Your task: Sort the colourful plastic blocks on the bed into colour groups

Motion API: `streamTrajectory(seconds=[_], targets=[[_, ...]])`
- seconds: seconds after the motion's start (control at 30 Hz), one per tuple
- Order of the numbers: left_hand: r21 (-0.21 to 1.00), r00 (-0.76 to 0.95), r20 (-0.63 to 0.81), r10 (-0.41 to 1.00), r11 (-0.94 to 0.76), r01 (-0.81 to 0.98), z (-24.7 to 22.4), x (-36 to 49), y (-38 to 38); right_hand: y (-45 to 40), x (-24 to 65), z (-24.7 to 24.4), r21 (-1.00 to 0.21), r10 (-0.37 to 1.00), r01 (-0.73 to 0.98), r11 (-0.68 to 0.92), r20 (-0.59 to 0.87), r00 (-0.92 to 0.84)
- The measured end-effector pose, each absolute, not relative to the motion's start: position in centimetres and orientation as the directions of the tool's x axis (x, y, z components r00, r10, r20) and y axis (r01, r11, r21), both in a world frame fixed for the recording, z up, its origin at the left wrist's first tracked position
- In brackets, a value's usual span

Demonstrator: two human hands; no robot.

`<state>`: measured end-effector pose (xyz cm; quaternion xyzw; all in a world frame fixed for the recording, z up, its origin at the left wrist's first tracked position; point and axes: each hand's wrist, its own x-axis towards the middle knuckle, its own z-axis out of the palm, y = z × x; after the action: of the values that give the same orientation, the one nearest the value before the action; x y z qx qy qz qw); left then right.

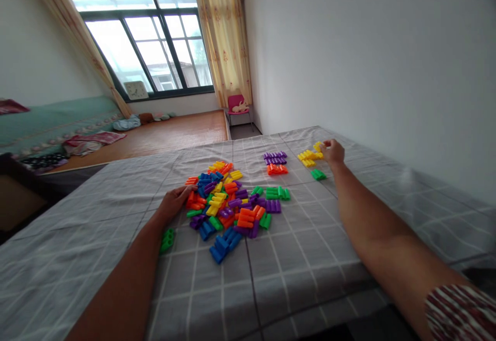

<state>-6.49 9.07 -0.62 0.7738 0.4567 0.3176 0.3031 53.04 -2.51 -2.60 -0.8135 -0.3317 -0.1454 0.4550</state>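
Note:
A mixed pile of plastic building blocks (pixel 217 197), made of joined tubes in blue, orange, yellow, green and purple, lies on the checked cloth. My left hand (pixel 175 202) rests at the pile's left edge, its fingertips against the blocks and partly hidden. At the right, my right hand (pixel 333 152) pinches a yellow block (pixel 318 146) at the far end of a group of yellow blocks (pixel 307 157). Just nearer lies a green block (pixel 318 174). To the left of the yellow group are purple blocks (pixel 275 157) in rows, with orange blocks (pixel 277 169) in front of them.
A grey checked cloth (pixel 310 258) covers the table. A single green block (pixel 167 241) lies beside my left forearm. A white wall (pixel 368 62) runs along the right. Behind are a wooden bed platform (pixel 182 132), a pink chair (pixel 235 102) and a window (pixel 155 46).

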Motion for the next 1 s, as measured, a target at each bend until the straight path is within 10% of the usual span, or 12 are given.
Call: streamTrajectory(seconds=[1.0], targets=[[0.753, 0.389, 0.229, 0.892, -0.415, 0.51, -0.5, -6.4, 8.8, -2.3, 51.1, -2.3, -0.525, 0.389, 0.703, -0.479, 0.591, 0.707]])
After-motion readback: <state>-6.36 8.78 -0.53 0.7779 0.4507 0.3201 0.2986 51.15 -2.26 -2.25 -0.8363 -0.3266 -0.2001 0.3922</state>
